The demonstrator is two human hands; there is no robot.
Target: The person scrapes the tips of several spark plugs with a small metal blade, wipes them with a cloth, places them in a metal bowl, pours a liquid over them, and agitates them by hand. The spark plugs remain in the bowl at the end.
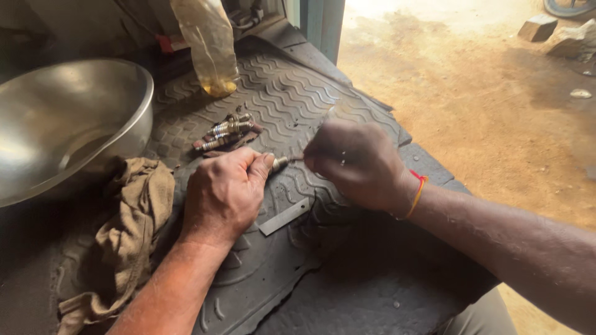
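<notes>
One spark plug [279,163] gripped in the left hand [225,192], right hand [359,162] pinching a thin tool at its tip; roughly three more plugs [225,133] on the rubber mat [298,93], one metal strip [284,216].

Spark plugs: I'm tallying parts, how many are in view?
About 4: one spark plug gripped in the left hand, and roughly three in the pile on the rubber mat behind it. Overlap may hide more.
</notes>
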